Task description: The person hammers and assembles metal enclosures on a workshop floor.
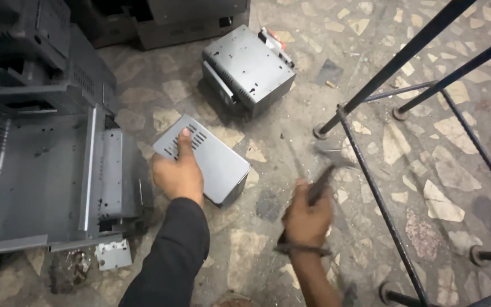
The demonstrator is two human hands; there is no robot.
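While the left hand (178, 173) grips a grey vented box (203, 158) by its near-left edge, thumb flat on top beside the vent slots, the box sits tilted on the floor (291, 131), roughly mid-floor. Fingers are wrapped under the edge, so it is a closed hold on the box. Dark sleeve (174, 258) covers that arm.

Right hand (308, 219) is fisted around a dark tool (320, 185), blurred; looks like pliers or similar, can't tell which. Tool tip points up and away from the hand, apart from the box.

Second grey metal box (249, 68) lies farther out, toward the far edge of the floor, well apart from the held one, with a red-and-white part at its far-right corner.

Along the left edge: an open grey metal chassis (46, 182), panel side up, just beside the held box. A small loose perforated plate (113, 254) lies at the chassis's near corner.

Right side: a dark metal frame (382, 210) of thin bars stands on round feet, near the right hand but not touching.

Floor is stone-chip terrazzo, dusty.
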